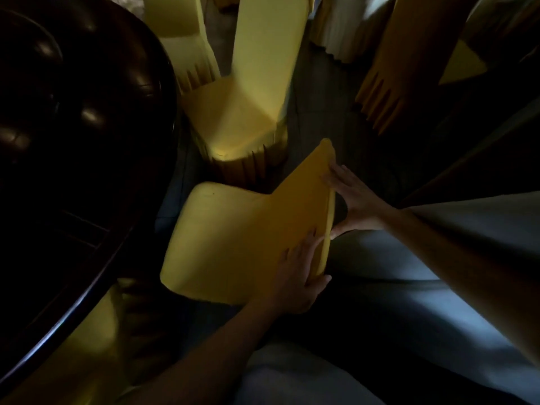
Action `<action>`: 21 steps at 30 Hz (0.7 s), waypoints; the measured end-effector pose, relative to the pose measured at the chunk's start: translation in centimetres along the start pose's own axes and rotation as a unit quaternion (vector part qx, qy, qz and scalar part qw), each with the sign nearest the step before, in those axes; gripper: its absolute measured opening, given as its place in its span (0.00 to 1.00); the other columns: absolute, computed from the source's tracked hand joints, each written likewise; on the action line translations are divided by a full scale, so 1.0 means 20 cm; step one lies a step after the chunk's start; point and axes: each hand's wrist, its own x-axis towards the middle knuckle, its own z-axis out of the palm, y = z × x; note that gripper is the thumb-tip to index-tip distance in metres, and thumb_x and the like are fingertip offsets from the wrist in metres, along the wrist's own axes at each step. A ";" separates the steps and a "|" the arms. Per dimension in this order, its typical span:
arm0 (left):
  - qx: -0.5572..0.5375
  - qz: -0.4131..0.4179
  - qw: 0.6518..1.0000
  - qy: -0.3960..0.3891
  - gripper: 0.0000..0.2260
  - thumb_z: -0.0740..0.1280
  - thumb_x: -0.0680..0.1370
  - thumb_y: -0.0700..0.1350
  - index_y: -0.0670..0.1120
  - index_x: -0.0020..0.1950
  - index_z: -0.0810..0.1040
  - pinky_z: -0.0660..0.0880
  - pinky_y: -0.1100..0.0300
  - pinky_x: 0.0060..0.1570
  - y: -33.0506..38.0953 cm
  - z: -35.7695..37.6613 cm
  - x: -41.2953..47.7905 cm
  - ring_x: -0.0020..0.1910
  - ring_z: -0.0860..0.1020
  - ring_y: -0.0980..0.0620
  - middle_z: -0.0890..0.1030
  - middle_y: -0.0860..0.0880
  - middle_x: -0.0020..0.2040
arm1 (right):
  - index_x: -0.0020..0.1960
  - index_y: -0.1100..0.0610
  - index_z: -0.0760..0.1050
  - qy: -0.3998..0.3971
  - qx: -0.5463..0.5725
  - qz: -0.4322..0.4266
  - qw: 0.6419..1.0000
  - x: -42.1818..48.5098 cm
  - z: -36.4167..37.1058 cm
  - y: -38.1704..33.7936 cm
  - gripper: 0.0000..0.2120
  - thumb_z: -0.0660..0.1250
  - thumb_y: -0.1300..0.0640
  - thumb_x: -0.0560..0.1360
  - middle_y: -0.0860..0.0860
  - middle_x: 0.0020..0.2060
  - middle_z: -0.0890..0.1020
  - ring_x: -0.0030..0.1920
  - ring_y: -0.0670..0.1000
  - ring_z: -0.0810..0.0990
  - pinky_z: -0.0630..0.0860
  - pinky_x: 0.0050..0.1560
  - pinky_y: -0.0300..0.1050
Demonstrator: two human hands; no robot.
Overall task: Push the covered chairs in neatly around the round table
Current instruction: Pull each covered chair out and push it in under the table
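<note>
Yellow-covered chair (233,238) backrest top is gripped by left hand (295,276) and right hand (355,200), beside dark round table (73,141).

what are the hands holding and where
Both hands grip the nearest yellow covered chair by its backrest top edge: left hand nearer, right hand farther.

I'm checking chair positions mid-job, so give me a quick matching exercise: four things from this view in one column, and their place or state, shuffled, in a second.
Column one:
1. left hand
2. right hand
3. round table
4. next yellow-covered chair

Column two:
A. dark and glossy, along the left edge of the view
B. gripping the far end of the near chair's backrest
C. standing just beyond the held chair, untouched
D. gripping the near end of the same backrest

Pairs: 1-D, 2-B, 3-A, 4-C
</note>
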 end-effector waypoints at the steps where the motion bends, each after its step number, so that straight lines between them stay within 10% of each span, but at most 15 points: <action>1: 0.008 0.004 1.000 -0.004 0.33 0.64 0.75 0.54 0.58 0.74 0.49 0.54 0.42 0.71 -0.01 0.00 0.00 0.75 0.51 0.55 0.48 0.56 0.78 | 0.75 0.39 0.38 0.003 0.008 -0.004 1.000 0.00 0.01 -0.01 0.63 0.70 0.25 0.50 0.38 0.72 0.32 0.71 0.43 0.32 0.44 0.72 0.59; 6: 0.034 0.039 0.999 -0.017 0.30 0.60 0.77 0.57 0.60 0.74 0.49 0.60 0.43 0.68 -0.08 -0.06 -0.07 0.75 0.56 0.49 0.48 0.52 0.78 | 0.77 0.48 0.42 0.016 0.049 -0.016 0.999 0.01 0.07 -0.07 0.64 0.76 0.34 0.53 0.46 0.76 0.35 0.71 0.41 0.32 0.38 0.69 0.43; 21: -0.038 -0.073 0.994 0.067 0.26 0.59 0.80 0.47 0.55 0.75 0.51 0.59 0.63 0.69 -0.33 -0.41 -0.36 0.73 0.60 0.55 0.59 0.52 0.76 | 0.76 0.53 0.35 0.017 0.073 -0.059 0.995 0.33 0.23 -0.52 0.65 0.79 0.43 0.58 0.50 0.74 0.32 0.73 0.51 0.30 0.40 0.72 0.51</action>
